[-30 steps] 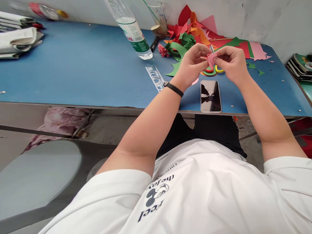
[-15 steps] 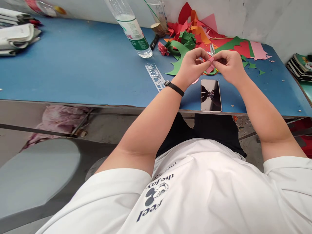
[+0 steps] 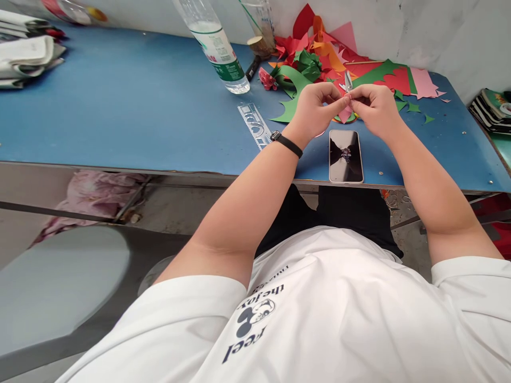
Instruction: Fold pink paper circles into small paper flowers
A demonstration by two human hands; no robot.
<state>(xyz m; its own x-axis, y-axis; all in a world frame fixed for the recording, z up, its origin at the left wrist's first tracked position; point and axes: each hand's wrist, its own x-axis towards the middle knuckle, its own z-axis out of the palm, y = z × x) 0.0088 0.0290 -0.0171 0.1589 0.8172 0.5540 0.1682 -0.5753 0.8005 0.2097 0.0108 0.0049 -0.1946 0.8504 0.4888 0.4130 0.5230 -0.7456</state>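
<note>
Pinching hands: left hand (image 3: 315, 108) and right hand (image 3: 378, 106) come together above the blue table (image 3: 120, 106), the thumb and forefinger of each closed on one small piece of pink paper (image 3: 344, 114).
Pink paper: between the two sets of fingertips, its free part hanging below them; the folds are mostly hidden. Uneven pinching or a tug in opposite directions could tear it, and a slipping thumb could set a crease askew.
Scissors: the scissors (image 3: 348, 81) lie just beyond the fingertips, blades pointing away. A dropped hand could nudge them, or a knuckle could meet a blade edge.
Phone: the smartphone (image 3: 346, 157) lies screen up near the table's front edge, below the hands. A wrist brought back carelessly might push it over.
Stencil ruler: the clear stencil ruler (image 3: 254, 126) runs close to the left forearm, its near end partly hidden; a sweep of that arm could drag it.
Bottle: the plastic bottle (image 3: 223, 58) stands beyond the ruler. A knock from the left arm could topple it towards the paper flower (image 3: 266, 78).
Scraps: the green paper offcut (image 3: 293, 88) and red paper scraps (image 3: 295, 45) crowd the far side, so a small dropped piece could get lost among them.
</note>
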